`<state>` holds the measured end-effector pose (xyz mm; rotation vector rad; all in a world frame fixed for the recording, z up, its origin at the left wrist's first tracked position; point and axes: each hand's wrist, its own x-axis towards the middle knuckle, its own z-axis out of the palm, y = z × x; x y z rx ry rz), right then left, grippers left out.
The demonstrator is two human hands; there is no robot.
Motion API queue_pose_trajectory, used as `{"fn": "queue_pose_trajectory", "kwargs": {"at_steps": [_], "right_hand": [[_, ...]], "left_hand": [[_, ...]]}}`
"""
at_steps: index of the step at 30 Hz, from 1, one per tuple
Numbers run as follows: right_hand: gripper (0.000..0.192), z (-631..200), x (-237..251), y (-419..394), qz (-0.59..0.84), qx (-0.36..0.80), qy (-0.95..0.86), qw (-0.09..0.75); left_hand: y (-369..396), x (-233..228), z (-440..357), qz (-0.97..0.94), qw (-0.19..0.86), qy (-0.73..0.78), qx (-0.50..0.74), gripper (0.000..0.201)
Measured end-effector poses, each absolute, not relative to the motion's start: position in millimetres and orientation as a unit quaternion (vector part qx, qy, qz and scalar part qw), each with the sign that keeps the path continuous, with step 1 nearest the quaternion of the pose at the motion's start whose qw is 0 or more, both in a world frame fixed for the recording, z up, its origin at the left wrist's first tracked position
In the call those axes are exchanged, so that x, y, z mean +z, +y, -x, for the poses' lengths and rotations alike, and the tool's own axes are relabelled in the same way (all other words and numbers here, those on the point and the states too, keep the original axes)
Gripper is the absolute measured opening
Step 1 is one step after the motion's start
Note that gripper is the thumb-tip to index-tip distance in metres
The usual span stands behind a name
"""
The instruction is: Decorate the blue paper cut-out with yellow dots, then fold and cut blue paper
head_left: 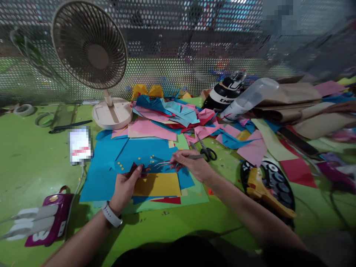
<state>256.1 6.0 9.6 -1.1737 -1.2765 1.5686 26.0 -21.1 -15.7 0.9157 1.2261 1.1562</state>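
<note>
My left hand (125, 187) pinches a small dark red paper piece (138, 170) over a blue sheet (122, 163). A white watch sits on that wrist. My right hand (191, 163) grips metal tweezers (167, 163), whose tips point left toward the red piece. Tiny yellow paper bits (151, 158) lie scattered on the blue sheet just above the tweezers. A yellow sheet (158, 184) lies under both hands, on top of blue, red and light green sheets.
A white desk fan (91, 55) stands at the back left. Black-handled scissors (207, 151) lie right of my right hand. Loose pink and blue papers (167, 115) pile behind. A yellow glue gun (264, 191) rests at the right, a magenta box (52, 218) at the left.
</note>
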Motion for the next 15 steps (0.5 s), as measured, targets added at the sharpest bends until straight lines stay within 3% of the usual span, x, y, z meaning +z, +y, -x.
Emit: {"fn": "queue_pose_trajectory", "kwargs": {"at_steps": [7, 11, 15], "right_hand": [[0.030, -255.1, 7.9, 2.9, 0.535, 0.478, -0.615, 0.328], [0.034, -258.1, 8.1, 5.5, 0.553, 0.567, -0.557, 0.251], [0.037, -259.3, 4.9, 6.4, 0.539, 0.558, -0.573, 0.265]], "left_hand": [[-21.6, -15.5, -26.3, -0.396, 0.578, 0.513, 0.495, 0.022], [-21.7, -15.4, -26.7, -0.395, 0.577, 0.512, 0.499, 0.022], [-21.4, -14.8, -27.4, -0.396, 0.577, 0.512, 0.498, 0.021]]}}
